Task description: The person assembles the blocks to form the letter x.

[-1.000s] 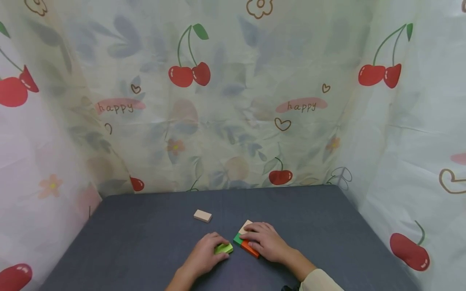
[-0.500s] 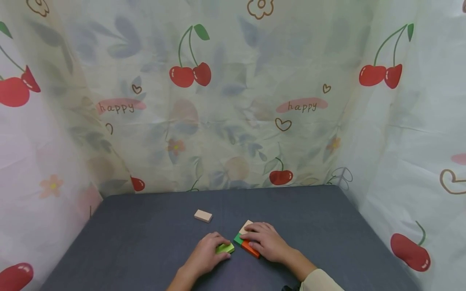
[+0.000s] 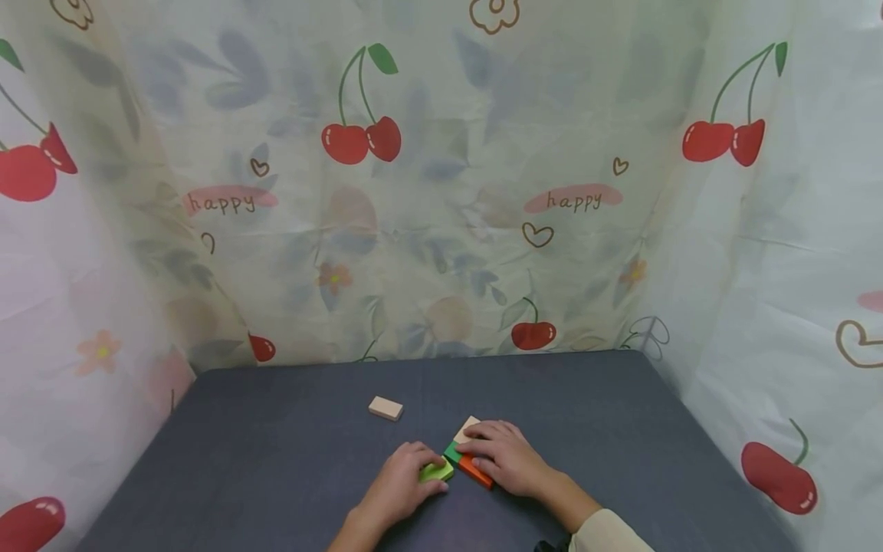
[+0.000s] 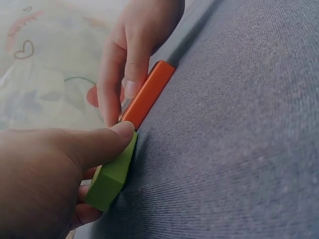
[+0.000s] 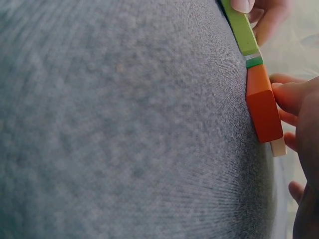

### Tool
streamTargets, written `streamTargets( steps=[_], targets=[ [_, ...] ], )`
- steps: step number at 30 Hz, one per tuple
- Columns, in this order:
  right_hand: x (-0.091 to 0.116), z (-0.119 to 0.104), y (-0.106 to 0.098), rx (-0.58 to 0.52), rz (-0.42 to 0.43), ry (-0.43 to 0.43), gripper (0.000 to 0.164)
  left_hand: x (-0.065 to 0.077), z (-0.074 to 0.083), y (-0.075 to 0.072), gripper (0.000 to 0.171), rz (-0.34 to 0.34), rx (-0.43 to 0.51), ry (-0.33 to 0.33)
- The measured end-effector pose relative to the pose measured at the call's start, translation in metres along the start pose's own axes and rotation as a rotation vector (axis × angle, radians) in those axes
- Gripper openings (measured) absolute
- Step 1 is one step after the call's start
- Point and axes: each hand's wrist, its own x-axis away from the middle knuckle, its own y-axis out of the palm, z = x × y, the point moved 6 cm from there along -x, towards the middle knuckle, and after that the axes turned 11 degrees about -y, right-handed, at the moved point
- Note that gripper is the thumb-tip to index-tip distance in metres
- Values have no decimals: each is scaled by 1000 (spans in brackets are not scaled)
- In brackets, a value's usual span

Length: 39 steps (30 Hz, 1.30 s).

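In the head view my left hand [image 3: 402, 479] pinches a light green block [image 3: 438, 470], thumb on the near side and fingers over the far side. Its inner end lies close against a dark green block [image 3: 452, 451]; whether they touch I cannot tell. That dark green block joins an orange block [image 3: 476, 471] and a cream block [image 3: 465, 429] in a bent row. My right hand [image 3: 507, 458] rests over this row, thumb on the orange block [image 4: 149, 95] and fingers reaching across the cream and green ones, partly covering them.
A separate pale pinkish wooden block [image 3: 385, 408] lies farther back on the dark grey cloth-covered table [image 3: 276, 445]. Printed curtains [image 3: 428, 230] with cherries close off the back and both sides.
My left hand has slid the light green block a little to the right, up to the joined blocks. My right hand stays almost where it was.
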Motion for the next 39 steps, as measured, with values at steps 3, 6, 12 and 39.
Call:
streamTargets(
  steps=[3,6,12,39],
  targets=[
    [0,0,0,-2,-1,3,34,1,1,0,28,-3,-5,3],
    [-1,0,0,-1,-1,2,34,1,2,0,23,-3,-13,2],
    [0,0,-1,3,-7,12,35,3,6,-1,24,21,-47,1],
    [0,-5,-4,-5,40,-41,33,7,10,4,28,101,-28,-160]
  ],
)
